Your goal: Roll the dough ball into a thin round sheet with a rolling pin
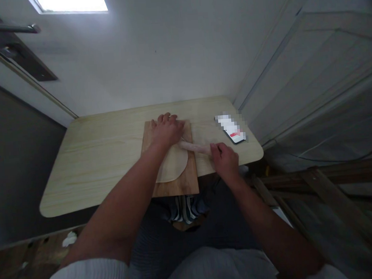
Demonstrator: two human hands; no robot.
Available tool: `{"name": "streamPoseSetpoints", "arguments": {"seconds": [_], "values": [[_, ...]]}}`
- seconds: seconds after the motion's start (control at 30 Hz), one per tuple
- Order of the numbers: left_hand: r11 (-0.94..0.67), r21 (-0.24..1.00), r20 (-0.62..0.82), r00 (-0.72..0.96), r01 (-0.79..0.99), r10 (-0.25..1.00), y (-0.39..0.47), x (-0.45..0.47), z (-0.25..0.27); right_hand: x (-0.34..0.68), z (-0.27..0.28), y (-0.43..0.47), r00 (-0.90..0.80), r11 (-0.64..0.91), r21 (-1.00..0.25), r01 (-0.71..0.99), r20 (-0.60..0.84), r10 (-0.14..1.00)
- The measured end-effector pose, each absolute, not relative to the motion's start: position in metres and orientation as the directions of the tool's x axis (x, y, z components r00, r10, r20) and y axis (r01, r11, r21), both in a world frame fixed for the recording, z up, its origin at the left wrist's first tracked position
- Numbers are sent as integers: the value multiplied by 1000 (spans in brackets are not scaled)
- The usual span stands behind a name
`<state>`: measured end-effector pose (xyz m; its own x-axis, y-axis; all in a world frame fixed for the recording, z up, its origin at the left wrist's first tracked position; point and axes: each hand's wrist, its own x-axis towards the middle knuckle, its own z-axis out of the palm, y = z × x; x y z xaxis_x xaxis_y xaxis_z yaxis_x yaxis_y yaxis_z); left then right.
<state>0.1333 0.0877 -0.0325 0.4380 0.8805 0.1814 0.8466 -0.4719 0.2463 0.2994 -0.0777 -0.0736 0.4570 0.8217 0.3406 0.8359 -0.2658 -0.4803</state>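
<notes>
A thin, pale, pinkish rolling pin (199,147) lies slantwise over the right edge of a wooden board (176,187). My right hand (224,158) is closed around its right end, beyond the board. My left hand (169,130) rests palm down over the far part of the board, its fingers stretched forward and slightly apart. The pin's other end disappears beside or beneath that palm; I cannot tell which. A flat, rounded sheet of pale dough (173,168) covers much of the board, partly hidden by my left hand and forearm.
The board sits on a light wood-grain table (88,159) and juts past its front edge. A phone (231,128) with a lit screen lies at the right. Behind stands a white door (167,51) with a metal handle (15,28). Wooden bars (303,178) stand at the right.
</notes>
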Motion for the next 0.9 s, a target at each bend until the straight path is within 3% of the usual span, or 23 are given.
{"name": "streamPoseSetpoints", "arguments": {"seconds": [0.37, 0.9], "values": [[-472, 227, 248, 418, 852, 874, 56, 107, -42, 283, -75, -109, 448, -183, -548, 816, 400, 799], [-495, 185, 166, 470, 849, 867, 73, 118, -31, 293, -74, -98, 427, -213, -498, 841, 367, 826]]}}
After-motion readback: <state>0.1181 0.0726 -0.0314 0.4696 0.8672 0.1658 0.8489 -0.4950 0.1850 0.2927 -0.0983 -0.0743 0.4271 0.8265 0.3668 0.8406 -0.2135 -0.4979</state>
